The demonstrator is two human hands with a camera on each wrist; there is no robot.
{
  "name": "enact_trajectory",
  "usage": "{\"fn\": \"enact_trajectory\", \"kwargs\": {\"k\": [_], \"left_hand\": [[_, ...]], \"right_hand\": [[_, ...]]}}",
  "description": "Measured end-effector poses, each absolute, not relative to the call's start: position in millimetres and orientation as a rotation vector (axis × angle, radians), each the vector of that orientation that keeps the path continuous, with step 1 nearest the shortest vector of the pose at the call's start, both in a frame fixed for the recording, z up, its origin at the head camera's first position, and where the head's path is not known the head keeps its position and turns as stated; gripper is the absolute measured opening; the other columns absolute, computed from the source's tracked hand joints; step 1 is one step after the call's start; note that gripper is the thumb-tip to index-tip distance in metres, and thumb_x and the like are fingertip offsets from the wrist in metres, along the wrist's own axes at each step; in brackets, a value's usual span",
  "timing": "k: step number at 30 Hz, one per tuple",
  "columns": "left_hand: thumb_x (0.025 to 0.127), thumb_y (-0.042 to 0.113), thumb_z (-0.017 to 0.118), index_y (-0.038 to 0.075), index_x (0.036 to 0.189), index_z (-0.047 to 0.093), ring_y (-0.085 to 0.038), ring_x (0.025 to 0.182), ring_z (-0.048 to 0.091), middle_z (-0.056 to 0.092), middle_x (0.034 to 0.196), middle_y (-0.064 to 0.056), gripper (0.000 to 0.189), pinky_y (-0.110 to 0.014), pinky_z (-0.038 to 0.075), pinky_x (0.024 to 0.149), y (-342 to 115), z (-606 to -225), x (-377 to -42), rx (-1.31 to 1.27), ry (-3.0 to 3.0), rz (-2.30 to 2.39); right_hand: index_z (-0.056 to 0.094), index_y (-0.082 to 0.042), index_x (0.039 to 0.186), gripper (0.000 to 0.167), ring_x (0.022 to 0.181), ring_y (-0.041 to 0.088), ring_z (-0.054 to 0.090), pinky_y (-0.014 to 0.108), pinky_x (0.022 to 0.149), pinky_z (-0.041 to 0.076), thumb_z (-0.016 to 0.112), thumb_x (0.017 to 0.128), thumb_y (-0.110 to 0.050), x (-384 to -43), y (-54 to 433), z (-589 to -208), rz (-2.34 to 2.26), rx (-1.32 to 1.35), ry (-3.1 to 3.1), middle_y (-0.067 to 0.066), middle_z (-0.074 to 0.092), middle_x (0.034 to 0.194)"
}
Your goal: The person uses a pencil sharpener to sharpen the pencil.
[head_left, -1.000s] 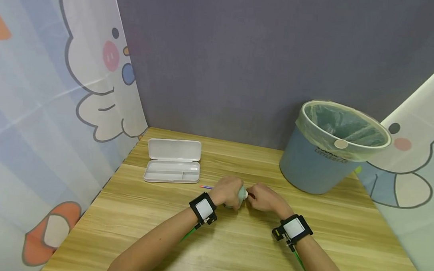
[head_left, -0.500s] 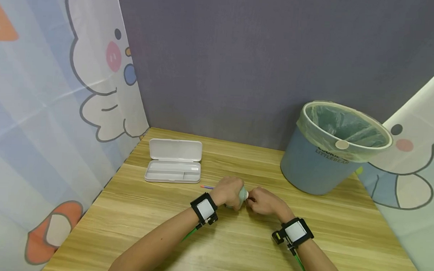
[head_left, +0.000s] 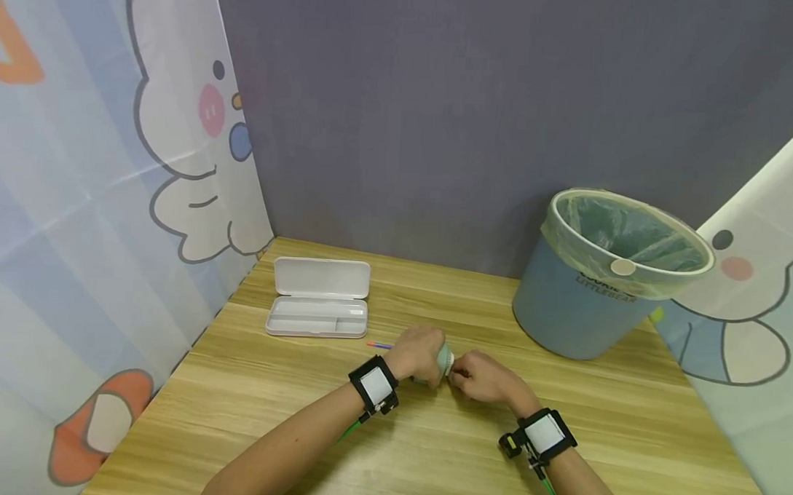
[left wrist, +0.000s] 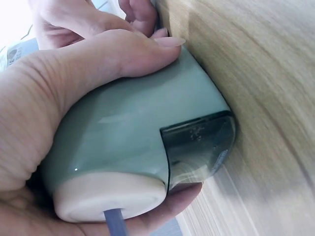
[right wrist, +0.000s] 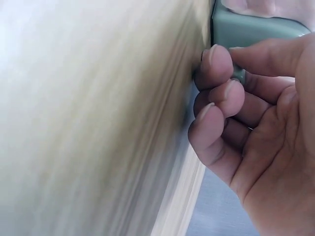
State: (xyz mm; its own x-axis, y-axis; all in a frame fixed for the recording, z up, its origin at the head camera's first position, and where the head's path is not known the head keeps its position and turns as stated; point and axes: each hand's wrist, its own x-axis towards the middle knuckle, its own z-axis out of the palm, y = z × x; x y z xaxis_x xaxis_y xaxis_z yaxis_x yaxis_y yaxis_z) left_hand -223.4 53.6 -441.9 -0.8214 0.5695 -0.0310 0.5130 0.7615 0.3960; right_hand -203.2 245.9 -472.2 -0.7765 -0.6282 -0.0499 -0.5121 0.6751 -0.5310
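My left hand (head_left: 419, 354) wraps around a pale green pencil sharpener (left wrist: 123, 123), with the thumb along its upper side. The sharpener lies against the wooden table and has a dark see-through shavings window (left wrist: 199, 147). From the hole in its cream round face sticks a blue-purple pencil (left wrist: 115, 222), whose reddish end points left in the head view. At the sharpener's opposite end, my right hand (head_left: 484, 376) pinches the small green crank knob (right wrist: 239, 74) between thumb and fingers. Most of the crank is hidden behind those fingers.
A white pencil case (head_left: 317, 335) stands with its lid up, left of and beyond the hands. At the back right is a blue trash bin (head_left: 561, 311) with a clear liner. A grey wall panel (head_left: 387, 131) closes off the table's far side.
My right hand has shifted slightly toward me at the crank end, its fingers now lower beside the sharpener. The left hand keeps its hold, and the view has tilted a little.
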Motion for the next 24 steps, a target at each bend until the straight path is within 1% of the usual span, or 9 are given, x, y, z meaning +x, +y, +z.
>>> {"fn": "enact_trajectory", "kwargs": {"k": [4,10,15,24], "left_hand": [[0.054,0.016,0.099,0.014,0.075,0.065,-0.013,0.060,0.055,0.060,0.069,0.005,0.040,-0.025,0.046,0.050,53.8,-441.3,-223.5,0.865,2.808,0.566],[0.055,0.016,0.099,0.015,0.074,0.065,-0.013,0.060,0.054,0.059,0.069,0.005,0.040,-0.025,0.045,0.050,53.4,-440.4,-223.4,0.867,2.812,0.543],[0.056,0.018,0.098,0.016,0.073,0.063,-0.011,0.058,0.053,0.058,0.068,0.006,0.039,-0.024,0.044,0.050,53.5,-441.0,-222.5,0.869,2.829,0.493],[0.056,0.017,0.098,0.016,0.073,0.064,-0.012,0.058,0.053,0.059,0.067,0.006,0.038,-0.024,0.044,0.049,55.1,-441.5,-222.9,0.863,2.832,0.491]], "right_hand": [[0.062,-0.015,0.070,0.031,0.045,0.000,0.042,0.019,0.048,0.035,0.055,0.100,-0.011,-199.3,246.7,-472.0,-0.769,-0.930,2.641,-0.015,0.051,0.056],[0.062,-0.012,0.072,0.031,0.044,-0.001,0.040,0.018,0.047,0.033,0.053,0.101,-0.010,-195.7,246.8,-469.6,-0.794,-0.930,2.607,-0.015,0.049,0.055],[0.062,-0.012,0.072,0.032,0.044,-0.002,0.039,0.017,0.047,0.032,0.053,0.103,-0.011,-193.4,247.7,-468.7,-0.820,-0.933,2.555,-0.017,0.047,0.053],[0.064,-0.011,0.076,0.030,0.045,-0.002,0.042,0.017,0.050,0.036,0.054,0.104,-0.012,-189.7,250.1,-465.1,-0.843,-0.987,2.525,-0.018,0.048,0.053]]}}
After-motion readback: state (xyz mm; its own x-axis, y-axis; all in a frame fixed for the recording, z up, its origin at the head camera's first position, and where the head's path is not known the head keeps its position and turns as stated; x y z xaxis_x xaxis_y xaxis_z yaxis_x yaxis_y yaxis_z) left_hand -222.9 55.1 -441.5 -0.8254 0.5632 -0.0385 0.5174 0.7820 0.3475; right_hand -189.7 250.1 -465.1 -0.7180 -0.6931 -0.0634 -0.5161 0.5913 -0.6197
